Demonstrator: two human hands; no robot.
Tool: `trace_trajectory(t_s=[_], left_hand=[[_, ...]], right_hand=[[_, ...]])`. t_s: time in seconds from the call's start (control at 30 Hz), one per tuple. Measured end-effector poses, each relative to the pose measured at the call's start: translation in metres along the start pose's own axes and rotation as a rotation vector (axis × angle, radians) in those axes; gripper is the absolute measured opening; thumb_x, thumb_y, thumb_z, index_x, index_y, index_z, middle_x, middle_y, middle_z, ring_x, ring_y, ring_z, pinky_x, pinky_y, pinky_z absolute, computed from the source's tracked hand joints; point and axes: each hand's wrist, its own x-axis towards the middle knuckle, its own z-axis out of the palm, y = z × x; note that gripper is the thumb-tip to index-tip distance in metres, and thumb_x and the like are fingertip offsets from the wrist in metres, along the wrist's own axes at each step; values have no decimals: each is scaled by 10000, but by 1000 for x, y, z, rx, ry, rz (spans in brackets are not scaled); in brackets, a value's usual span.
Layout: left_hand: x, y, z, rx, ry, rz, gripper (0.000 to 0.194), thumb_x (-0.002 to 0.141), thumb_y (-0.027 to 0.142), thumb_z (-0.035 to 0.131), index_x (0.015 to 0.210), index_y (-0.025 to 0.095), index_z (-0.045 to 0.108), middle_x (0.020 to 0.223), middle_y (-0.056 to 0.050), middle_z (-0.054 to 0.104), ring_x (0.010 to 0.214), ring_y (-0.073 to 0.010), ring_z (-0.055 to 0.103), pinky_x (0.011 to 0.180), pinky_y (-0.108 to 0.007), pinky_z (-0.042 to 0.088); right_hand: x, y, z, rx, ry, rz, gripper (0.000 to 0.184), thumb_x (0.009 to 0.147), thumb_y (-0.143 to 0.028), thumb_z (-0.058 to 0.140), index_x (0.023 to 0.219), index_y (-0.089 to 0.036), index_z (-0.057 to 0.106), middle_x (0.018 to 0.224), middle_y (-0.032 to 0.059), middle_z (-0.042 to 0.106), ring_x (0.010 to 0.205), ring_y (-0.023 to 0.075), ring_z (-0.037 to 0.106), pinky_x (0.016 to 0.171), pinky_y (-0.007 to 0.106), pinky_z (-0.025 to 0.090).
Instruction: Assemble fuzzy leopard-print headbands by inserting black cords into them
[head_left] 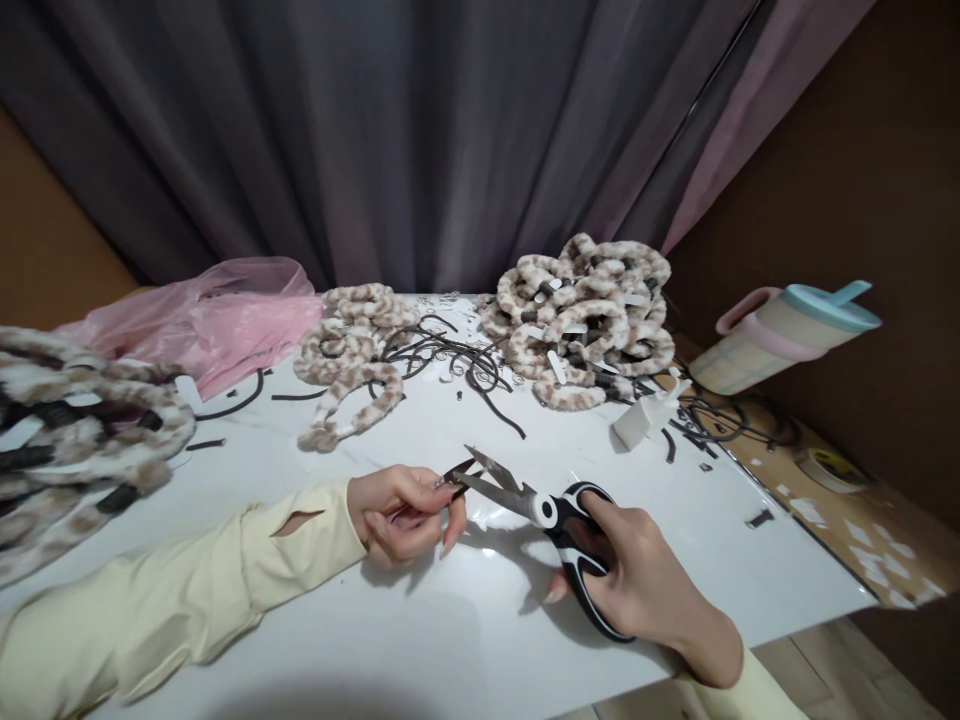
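Note:
In my right hand (637, 575) is a pair of black-and-white scissors (546, 508), its blades parted and pointing left. My left hand (405, 510) is closed in a pinch on a small dark strip (459, 468). The strip's free end lies at the scissor blades near their tips; whether the blades touch it I cannot tell. Both hands are just above the white table (495, 640). Beyond them lie several black cords (442, 350) in a loose tangle, and a few spotted furry loops (356, 395).
Piles of spotted furry loops with white tags stand at the back right (592, 320) and left (82, 440). A pink plastic bag (247, 310) is behind the left pile. At right are a small white bottle (649, 415), a tumbler (780, 340) and a tape roll (831, 470).

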Motion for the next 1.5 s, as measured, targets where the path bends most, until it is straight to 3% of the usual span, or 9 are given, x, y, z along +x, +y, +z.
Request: trace_trajectory(t_s=[0.23, 0.63, 0.77, 1.03, 1.3, 1.37, 1.5], left_hand=[[-2, -1, 0, -12, 7, -20, 331, 880, 259, 375, 730, 89, 616, 287, 49, 294, 208, -47, 77, 228, -157, 121], [-5, -3, -1, -80, -67, -110, 330, 843, 275, 414, 684, 75, 624, 258, 40, 262, 173, -57, 56, 196, -182, 62], [-5, -4, 1, -83, -102, -103, 329, 840, 283, 428, 691, 69, 629, 251, 29, 288, 170, -60, 56, 178, -187, 59], [-6, -1, 2, -40, -120, -166, 324, 826, 254, 437, 706, 46, 655, 250, 29, 271, 165, -68, 85, 185, -193, 48], [-7, 0, 1, -9, -92, -134, 321, 818, 255, 450, 698, 41, 657, 251, 25, 281, 171, -63, 81, 185, -192, 20], [-7, 0, 0, 3, -75, -125, 312, 815, 248, 453, 697, 40, 653, 251, 28, 278, 170, -62, 83, 189, -192, 26], [-7, -1, -2, 14, -36, -87, 305, 820, 244, 444, 695, 44, 638, 257, 28, 293, 170, -58, 80, 194, -190, 45]], right_hand=[[0, 0, 2, -37, 28, -17, 374, 691, -206, 547, 696, -245, 175, 551, -81, 201, 480, 107, 146, 433, 253, 187], [-1, -4, 0, -62, 58, -173, 180, 705, -90, 366, 769, -236, 281, 513, -31, 506, 429, 140, 367, 444, 260, 274], [-1, -5, 0, -2, 28, -179, 146, 745, -110, 387, 780, -232, 316, 503, -39, 501, 419, 132, 387, 447, 257, 283], [2, -10, -7, 204, -185, -76, 187, 793, -217, 489, 631, -224, 397, 488, -50, 435, 418, 98, 345, 439, 232, 284], [9, -14, -18, 467, -415, 161, 184, 685, -61, 461, 572, -197, 407, 479, -58, 541, 448, 73, 430, 440, 182, 296], [9, -13, -15, 434, -382, 167, 196, 674, -70, 481, 580, -201, 370, 472, -65, 516, 453, 68, 388, 434, 179, 283], [5, -9, -4, 219, -154, 66, 316, 659, -157, 580, 632, -225, 273, 498, -87, 356, 471, 70, 243, 429, 204, 247]])
